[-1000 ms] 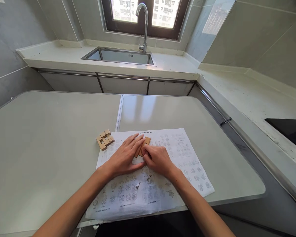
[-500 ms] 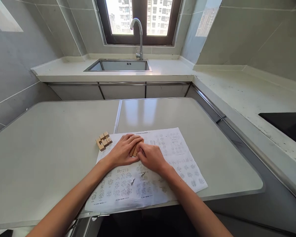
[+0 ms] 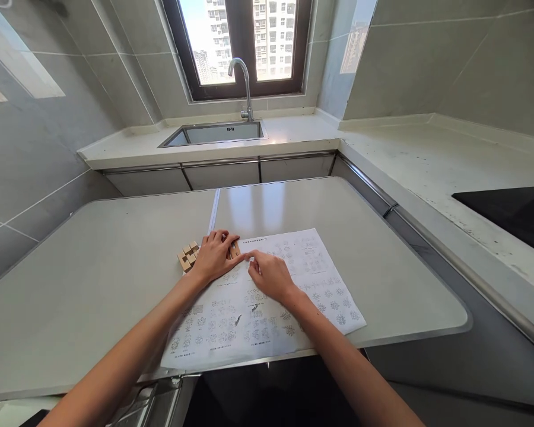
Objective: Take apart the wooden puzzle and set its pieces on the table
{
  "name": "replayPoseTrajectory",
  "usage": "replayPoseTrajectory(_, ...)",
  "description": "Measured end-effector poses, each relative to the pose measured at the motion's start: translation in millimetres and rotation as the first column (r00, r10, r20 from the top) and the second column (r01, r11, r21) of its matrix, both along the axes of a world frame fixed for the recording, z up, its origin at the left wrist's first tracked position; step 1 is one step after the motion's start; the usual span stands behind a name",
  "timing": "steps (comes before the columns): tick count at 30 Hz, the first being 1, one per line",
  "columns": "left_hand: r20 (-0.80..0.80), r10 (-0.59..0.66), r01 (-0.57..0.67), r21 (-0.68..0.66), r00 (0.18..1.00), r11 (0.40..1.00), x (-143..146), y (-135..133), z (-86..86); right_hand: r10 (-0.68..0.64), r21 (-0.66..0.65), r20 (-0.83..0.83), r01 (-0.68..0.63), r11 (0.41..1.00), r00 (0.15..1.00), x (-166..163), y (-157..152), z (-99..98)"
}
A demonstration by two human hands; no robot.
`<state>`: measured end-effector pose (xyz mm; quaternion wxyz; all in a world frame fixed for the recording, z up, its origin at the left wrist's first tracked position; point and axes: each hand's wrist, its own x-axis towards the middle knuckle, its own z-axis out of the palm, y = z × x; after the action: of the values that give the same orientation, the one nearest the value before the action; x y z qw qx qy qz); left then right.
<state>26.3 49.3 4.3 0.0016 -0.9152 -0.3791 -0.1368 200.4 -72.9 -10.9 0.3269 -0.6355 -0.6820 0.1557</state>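
Several flat light-brown wooden pieces (image 3: 234,249), one marked with a "2", lie together on the printed paper sheet (image 3: 289,332). My left hand (image 3: 216,256) closes round them from the left, its fingers at their far side and its thumb along the near side; its palm hides part of them. My right hand (image 3: 270,275) rests just right of them with the index finger stretched out over the paper, its tip by the left thumb, and the other fingers curled. Left of my left hand sits an interlocked cluster of wooden blocks (image 3: 188,257), partly covered by that hand.
Paper and blocks lie on a pale table (image 3: 93,284) with a seam across it. Beyond stands a counter with a sink (image 3: 213,133) and faucet (image 3: 248,89) under a window. On the right counter is a black panel (image 3: 511,207).
My left hand has shifted left with the flat pieces, closer to the block cluster. My right hand has come away from the pieces, its index finger now extended. The camera view has tilted.
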Motion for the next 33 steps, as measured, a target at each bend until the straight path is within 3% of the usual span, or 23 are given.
replayPoseTrajectory(21, -0.012, 0.241, -0.238, 0.117, 0.97, 0.964, -17, 7, -1.3, 0.036, -0.009, -0.007, -0.036, 0.999, 0.999, 0, -1, -1.3)
replayPoseTrajectory(28, 0.113, 0.242, -0.253, 0.088, 0.964, 0.964, -61, 0, 8.0, 0.04, -0.015, -0.003, -0.04, 0.999, 0.999, 0, -1, -3.7)
replayPoseTrajectory(33, 0.269, 0.387, -0.36, -0.146, 0.882, 0.922, -112, 4, 9.2, 0.04, -0.019, 0.0, -0.04, 0.999, 0.999, 0, -1, -4.1)
